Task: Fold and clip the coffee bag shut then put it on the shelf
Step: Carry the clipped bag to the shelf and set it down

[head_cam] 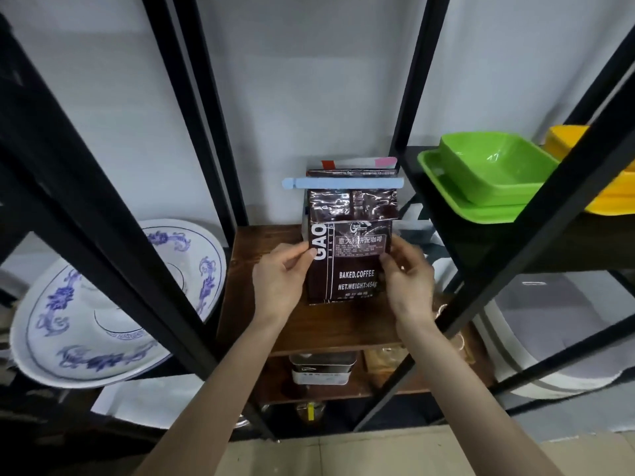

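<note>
A dark brown coffee bag (pixel 350 266) with white lettering stands upright on the brown wooden shelf (pixel 261 304). Its top is folded over, and a long light-blue clip (pixel 343 183) runs across the fold. My left hand (pixel 280 281) holds the bag's left edge with thumb and fingers. Opposite it, my right hand (pixel 407 273) pinches the right edge. Both forearms reach in from below, between the black uprights of the rack.
Large white-and-blue patterned bowls (pixel 113 304) sit on the left shelf. Green square dishes (pixel 488 173) and yellow ones (pixel 570 142) are stacked on the black shelf at right. Black frame bars (pixel 206 108) cross the view. Tins (pixel 323 367) stand on the lower shelf.
</note>
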A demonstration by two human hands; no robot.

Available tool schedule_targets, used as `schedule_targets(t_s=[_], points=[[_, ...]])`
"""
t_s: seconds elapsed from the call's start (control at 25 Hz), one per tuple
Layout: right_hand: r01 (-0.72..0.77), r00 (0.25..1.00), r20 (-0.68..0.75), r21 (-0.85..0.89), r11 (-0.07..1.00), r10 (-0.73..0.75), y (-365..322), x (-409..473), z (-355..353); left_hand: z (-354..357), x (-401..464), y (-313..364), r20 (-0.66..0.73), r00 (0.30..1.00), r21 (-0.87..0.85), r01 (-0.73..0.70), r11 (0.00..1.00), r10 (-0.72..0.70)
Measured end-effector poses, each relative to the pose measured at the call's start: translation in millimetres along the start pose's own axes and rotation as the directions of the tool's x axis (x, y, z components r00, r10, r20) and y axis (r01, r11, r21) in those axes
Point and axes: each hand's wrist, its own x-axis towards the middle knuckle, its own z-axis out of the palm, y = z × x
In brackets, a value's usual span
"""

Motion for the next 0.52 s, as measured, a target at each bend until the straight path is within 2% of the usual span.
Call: schedule_targets(t_s=[0.32, 0.52], points=[[-0.017, 0.997, -0.075, 0.071, 0.997, 0.022, 12, 37, 24, 18, 32, -14, -0.025, 1.000, -0.021, 0.008, 1.000, -0.008], [0.004, 0.996, -0.087, -0.009, 1.000, -0.005, 14, 46, 23, 27, 41, -18, -0.008, 1.000, 0.008, 0.003, 1.000, -0.003]])
